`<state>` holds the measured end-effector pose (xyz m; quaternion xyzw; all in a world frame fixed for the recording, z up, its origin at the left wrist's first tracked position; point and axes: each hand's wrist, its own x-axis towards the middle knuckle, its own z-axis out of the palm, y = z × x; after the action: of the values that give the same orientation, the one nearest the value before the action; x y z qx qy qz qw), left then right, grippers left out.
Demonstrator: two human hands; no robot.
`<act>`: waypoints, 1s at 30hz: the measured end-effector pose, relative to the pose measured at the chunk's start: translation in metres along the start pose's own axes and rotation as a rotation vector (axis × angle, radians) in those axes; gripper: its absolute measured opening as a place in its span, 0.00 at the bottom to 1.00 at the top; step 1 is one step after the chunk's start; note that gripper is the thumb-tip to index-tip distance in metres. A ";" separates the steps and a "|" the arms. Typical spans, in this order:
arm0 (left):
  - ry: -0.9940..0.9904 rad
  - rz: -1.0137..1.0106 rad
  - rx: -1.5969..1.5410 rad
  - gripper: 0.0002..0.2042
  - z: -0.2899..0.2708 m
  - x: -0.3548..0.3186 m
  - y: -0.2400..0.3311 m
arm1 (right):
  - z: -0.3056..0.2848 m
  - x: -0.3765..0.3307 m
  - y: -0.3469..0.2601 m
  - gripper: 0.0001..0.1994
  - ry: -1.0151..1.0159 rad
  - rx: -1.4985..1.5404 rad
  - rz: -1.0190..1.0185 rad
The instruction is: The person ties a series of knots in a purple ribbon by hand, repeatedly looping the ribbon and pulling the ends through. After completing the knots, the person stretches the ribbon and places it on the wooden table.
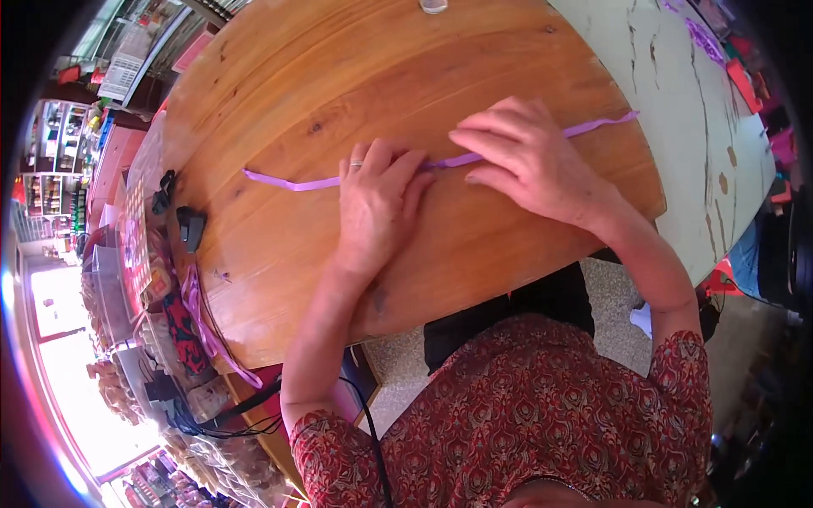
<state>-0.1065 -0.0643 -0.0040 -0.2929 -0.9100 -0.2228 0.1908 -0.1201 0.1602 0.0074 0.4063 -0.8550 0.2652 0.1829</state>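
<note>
A narrow purple ribbon (461,160) lies stretched from left to right across the wooden table (279,118). My left hand (373,199), with a ring on one finger, rests over the ribbon's middle with its fingers bent down and closed on it. Close to that hand's thumb and fingertips a small darker spot shows on the ribbon, perhaps a knot. To the right, my right hand (533,161) hovers over the ribbon, its fingers and thumb apart and nothing visible between them. Part of the ribbon passes out of sight beneath each hand.
More purple ribbon (199,313) hangs at the table's left edge, near a small black object (191,227) and dark cables (212,419). A white marbled table (686,127) adjoins on the right. A small clear dish (434,5) sits at the far edge.
</note>
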 end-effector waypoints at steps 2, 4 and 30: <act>0.015 -0.022 -0.028 0.11 0.005 -0.002 -0.007 | 0.016 0.008 -0.006 0.20 0.006 0.000 -0.015; 0.029 -0.047 -0.058 0.11 0.005 -0.004 -0.009 | 0.023 0.012 -0.011 0.19 -0.006 -0.010 -0.029; -0.046 0.015 -0.489 0.06 -0.053 0.001 0.053 | -0.055 -0.007 -0.052 0.12 0.179 -0.014 -0.303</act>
<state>-0.0628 -0.0531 0.0561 -0.3424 -0.8309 -0.4282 0.0950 -0.0697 0.1704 0.0635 0.5042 -0.7660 0.2639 0.2990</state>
